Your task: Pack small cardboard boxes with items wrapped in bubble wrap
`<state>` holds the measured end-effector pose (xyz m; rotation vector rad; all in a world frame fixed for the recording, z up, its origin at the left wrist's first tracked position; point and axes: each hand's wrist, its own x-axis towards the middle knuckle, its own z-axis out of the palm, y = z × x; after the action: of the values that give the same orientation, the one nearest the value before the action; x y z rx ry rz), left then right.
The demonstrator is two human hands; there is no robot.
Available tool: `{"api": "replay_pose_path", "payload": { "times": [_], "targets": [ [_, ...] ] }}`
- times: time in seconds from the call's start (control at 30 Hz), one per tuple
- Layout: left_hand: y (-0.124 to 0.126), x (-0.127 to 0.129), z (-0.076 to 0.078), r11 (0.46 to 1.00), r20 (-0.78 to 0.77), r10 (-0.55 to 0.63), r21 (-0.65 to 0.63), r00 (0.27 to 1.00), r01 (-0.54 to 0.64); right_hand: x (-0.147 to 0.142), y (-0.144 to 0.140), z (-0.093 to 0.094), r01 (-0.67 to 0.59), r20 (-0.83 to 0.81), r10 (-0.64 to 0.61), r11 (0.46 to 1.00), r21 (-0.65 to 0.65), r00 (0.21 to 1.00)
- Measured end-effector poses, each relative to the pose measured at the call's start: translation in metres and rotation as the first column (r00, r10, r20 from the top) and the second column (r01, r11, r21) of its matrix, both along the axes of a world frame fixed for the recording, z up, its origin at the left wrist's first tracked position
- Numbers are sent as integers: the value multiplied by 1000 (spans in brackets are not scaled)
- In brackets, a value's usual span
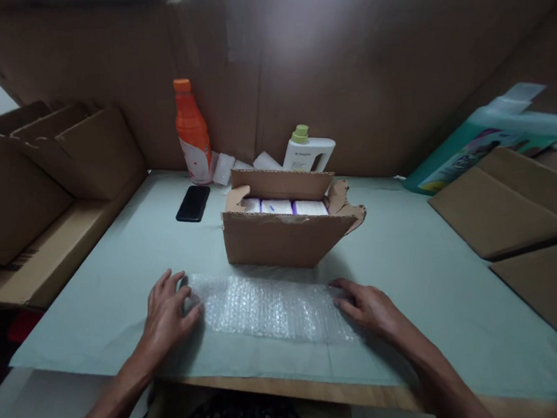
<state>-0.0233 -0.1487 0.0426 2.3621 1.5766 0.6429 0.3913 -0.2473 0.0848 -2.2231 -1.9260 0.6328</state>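
Pale green tabletop (413, 275) at lower centre carries clear, dimpled bubble wrap (273, 308), left hand (167, 311) and right hand (369, 305) lying flat, fingers spread, pressing its ends

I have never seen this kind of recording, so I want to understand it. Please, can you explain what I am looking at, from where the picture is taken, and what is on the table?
There is no machine here: a person works with two bare hands. The one picture comes from a camera worn on the person's head, looking forward and down.

The left hand and the right hand lie flat on the two ends of a sheet of bubble wrap spread on the table. Neither grip closes around anything.

Behind the sheet stands an open cardboard box with white packs inside. Further back are a black phone, an orange bottle and a white bottle with a green cap. Cardboard walls surround the table.
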Motion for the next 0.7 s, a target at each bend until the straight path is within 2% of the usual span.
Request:
{"api": "replay_pose_path", "payload": {
  "times": [0.1,0.17,0.23,0.33,0.43,0.5,0.6,0.7],
  "targets": [
    [0,2,1,998,-56,-5,64,998,8,1,-2,0,14,214,-41,992,126,976],
    [9,11,12,997,4,-26,73,1000,25,5,-2,3,15,200,-66,969,247,978],
    [24,26,25,997,107,-76,17,991,74,9,3,7,37,78,-65,948,315,995],
    [52,62,39,977,323,-143,-107,936,186,8,27,9,109,-158,-62,944,310,985],
    [71,102,40,919,576,-179,-192,798,345,-1,57,5,184,-339,-95,952,243,936],
    [74,116,35,880,671,-170,-227,722,418,-9,68,0,229,-390,-135,952,205,911],
    [68,107,29,859,703,-142,-262,697,440,-20,69,-5,261,-387,-174,947,186,906],
    [68,74,38,782,735,-78,-373,674,498,-25,60,-7,256,-407,-157,945,202,900]
  ]
}}
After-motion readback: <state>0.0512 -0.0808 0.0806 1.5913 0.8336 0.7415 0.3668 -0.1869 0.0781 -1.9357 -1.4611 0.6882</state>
